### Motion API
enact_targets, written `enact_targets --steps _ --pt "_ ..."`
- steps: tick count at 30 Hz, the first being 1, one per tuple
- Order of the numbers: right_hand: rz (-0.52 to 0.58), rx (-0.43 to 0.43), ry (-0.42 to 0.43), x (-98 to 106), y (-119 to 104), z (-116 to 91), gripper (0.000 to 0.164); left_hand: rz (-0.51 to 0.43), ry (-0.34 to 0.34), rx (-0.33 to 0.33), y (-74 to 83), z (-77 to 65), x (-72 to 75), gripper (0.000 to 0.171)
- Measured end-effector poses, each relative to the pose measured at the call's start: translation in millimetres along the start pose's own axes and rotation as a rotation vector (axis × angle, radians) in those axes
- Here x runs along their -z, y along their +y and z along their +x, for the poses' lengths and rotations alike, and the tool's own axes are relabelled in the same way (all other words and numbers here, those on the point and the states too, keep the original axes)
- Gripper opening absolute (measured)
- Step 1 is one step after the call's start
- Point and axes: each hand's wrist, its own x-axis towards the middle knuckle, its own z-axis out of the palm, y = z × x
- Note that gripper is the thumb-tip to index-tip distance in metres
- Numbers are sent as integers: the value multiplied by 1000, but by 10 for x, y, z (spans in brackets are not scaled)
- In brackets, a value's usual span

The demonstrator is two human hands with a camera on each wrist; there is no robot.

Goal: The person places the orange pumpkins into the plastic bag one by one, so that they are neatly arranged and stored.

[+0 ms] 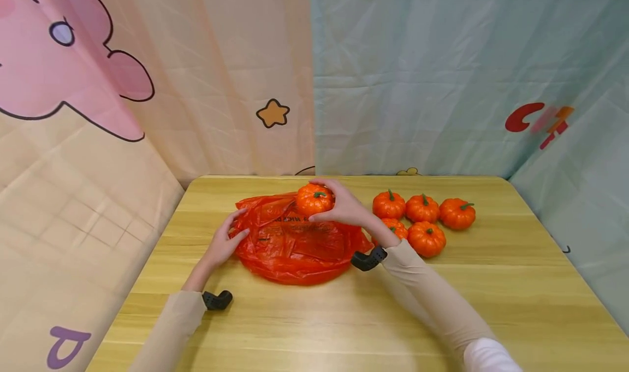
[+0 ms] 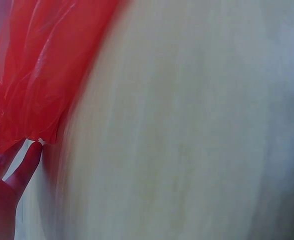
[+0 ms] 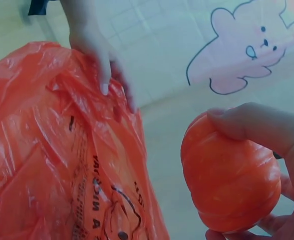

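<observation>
A red plastic bag (image 1: 295, 252) with dark print lies spread on the table. Above its far part, my right hand (image 1: 344, 205) holds a small orange toy pumpkin (image 1: 313, 198) with a green stem. The right wrist view shows thumb and fingers curled round that pumpkin (image 3: 231, 175), apart from the bag (image 3: 52, 150). At the bag's left edge, my left hand (image 1: 223, 242) rests against the plastic, thumb and fingers spread. In the left wrist view its fingertips (image 2: 32, 155) touch the bag's rim (image 2: 42, 75). Whether anything lies inside the bag I cannot tell.
Right of the bag sit several more toy pumpkins (image 1: 424, 208) in a cluster, one partly behind my right forearm. The wooden table (image 1: 304, 328) ends at the back against hanging printed curtains (image 1: 408, 88). A black wrist mount (image 1: 368, 258) sits on each wrist.
</observation>
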Motion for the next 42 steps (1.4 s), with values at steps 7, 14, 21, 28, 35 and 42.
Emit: enact_targets --steps 7,14,21,28,35,42 --pt "-58 -15 -48 -209 -20 145 82 -11 -3 3 -30 12 11 55" --pt "-28 -49 -72 -424 -46 304 85 -35 1 -5 -40 19 20 54" --pt "-45 -73 -81 -602 -29 437 82 -48 2 -17 -58 25 21 54" --pt "-68 -103 -96 -769 40 548 81 -40 4 -18 -60 24 22 53" --pt "-73 -132 -85 -917 94 607 83 -37 0 -14 -62 39 28 53" --pt "-108 -126 -63 -1018 109 666 82 -23 6 -4 -46 49 47 53"
